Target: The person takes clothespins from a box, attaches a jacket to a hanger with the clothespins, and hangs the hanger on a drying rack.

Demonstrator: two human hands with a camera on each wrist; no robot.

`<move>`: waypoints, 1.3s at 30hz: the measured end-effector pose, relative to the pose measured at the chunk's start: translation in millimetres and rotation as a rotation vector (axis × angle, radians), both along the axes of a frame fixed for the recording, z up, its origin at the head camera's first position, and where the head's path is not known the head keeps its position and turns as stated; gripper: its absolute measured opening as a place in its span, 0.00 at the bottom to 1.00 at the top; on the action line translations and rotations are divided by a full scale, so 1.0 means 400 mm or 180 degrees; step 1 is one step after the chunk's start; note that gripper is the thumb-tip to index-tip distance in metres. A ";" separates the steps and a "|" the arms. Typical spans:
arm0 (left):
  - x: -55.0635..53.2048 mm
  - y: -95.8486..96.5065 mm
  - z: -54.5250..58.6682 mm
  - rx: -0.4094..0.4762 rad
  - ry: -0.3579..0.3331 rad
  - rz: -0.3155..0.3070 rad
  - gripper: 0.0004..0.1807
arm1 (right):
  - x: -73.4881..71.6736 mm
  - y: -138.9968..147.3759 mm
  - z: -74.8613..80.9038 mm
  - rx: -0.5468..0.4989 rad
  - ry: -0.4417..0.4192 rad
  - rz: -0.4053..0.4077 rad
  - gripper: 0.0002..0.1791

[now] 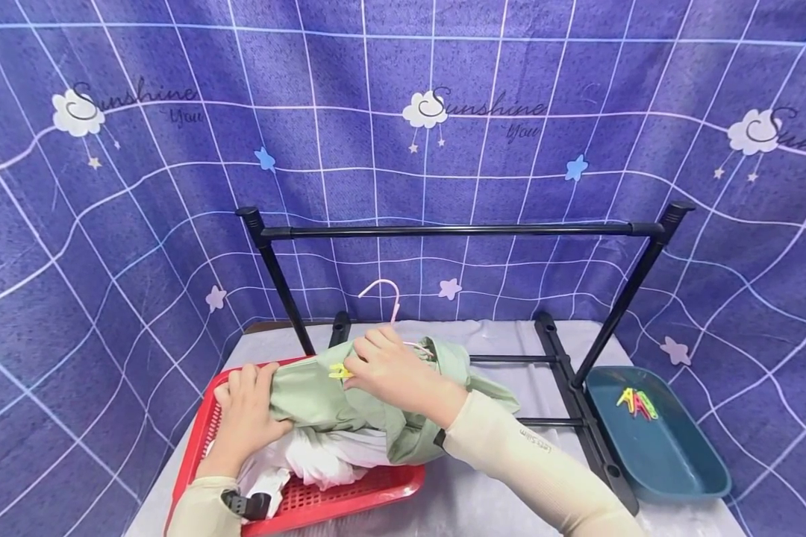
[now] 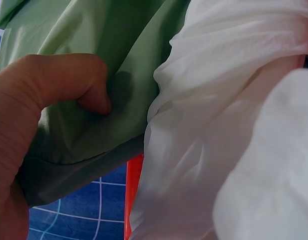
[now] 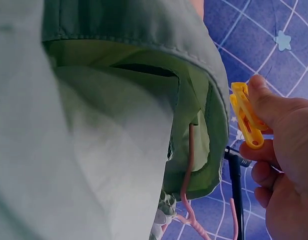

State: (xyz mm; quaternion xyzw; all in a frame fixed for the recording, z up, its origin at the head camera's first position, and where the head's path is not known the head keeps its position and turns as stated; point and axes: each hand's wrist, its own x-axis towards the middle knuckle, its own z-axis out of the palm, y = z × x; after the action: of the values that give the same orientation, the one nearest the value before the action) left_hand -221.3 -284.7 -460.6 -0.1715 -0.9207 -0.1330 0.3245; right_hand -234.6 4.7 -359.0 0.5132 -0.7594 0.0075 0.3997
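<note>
A light green garment [image 1: 316, 395] lies over the red basket, its edge held by my left hand [image 1: 247, 410]. In the left wrist view my thumb [image 2: 68, 80] bends onto the green cloth. My right hand [image 1: 396, 373] pinches a yellow clothespin [image 3: 247, 115] between thumb and forefinger, beside the garment's open hem in the right wrist view. A pink hanger [image 3: 190, 170] sits inside the garment. Its hook [image 1: 381, 286] sticks up behind my right hand in the head view.
White cloth [image 1: 329, 455] fills part of the red basket [image 1: 349, 492]. Behind stands a black rack with a horizontal bar [image 1: 457, 230]. To the right, a dark teal tray [image 1: 685, 455] holds several coloured clothespins [image 1: 638, 403]. A purple curtain [image 1: 483, 149] hangs at the back.
</note>
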 end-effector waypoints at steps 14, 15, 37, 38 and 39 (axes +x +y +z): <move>-0.001 0.000 0.000 -0.0019 0.0015 0.0021 0.55 | -0.007 -0.022 0.005 0.0005 -0.0159 -0.0042 0.16; -0.001 0.000 0.000 -0.0019 0.0015 0.0021 0.54 | -0.009 -0.025 0.005 0.0009 -0.0146 -0.0050 0.16; 0.001 0.002 0.000 -0.0008 0.0027 -0.0014 0.55 | -0.034 -0.062 -0.004 0.0183 -0.0056 -0.0260 0.16; 0.002 0.003 0.001 -0.0009 0.0022 -0.0015 0.55 | -0.034 -0.064 -0.004 0.0200 -0.0065 -0.0274 0.16; 0.002 0.003 0.002 -0.0010 0.0022 -0.0016 0.55 | -0.034 -0.066 -0.005 0.0218 -0.0061 -0.0294 0.16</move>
State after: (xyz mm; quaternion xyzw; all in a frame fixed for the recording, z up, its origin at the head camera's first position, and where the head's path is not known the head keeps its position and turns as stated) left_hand -220.5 -283.5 -459.7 -0.1748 -0.9193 -0.1317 0.3270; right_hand -248.3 -21.7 -360.9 0.4909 -0.7859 -0.0321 0.3745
